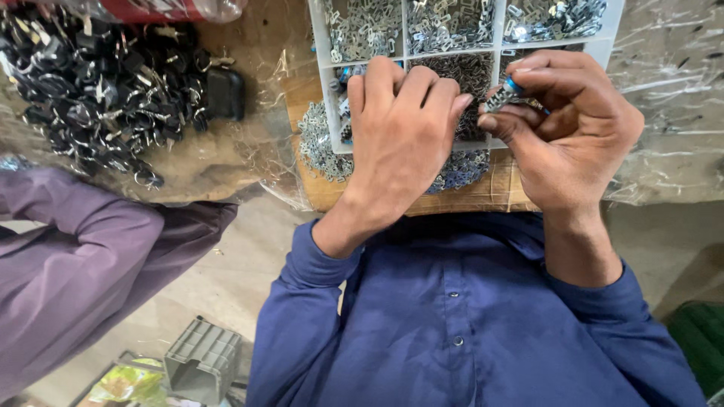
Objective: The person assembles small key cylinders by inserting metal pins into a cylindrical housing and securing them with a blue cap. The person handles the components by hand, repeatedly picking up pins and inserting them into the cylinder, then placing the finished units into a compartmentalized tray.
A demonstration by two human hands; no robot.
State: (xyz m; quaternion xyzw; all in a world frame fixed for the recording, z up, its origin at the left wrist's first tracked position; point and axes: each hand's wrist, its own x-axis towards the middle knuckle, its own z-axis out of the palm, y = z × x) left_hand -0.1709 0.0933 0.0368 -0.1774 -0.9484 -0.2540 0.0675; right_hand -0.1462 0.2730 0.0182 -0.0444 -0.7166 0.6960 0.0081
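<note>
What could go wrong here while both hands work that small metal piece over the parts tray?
1. The right hand pinches the small metal piece only at its fingertips; a slip could drop it among the look-alike parts in the tray.
2. The left hand hides part of the tray, so a knock against it might go unseen.
3. Loose metal parts lie near the table edge and could be swept off.
</note>
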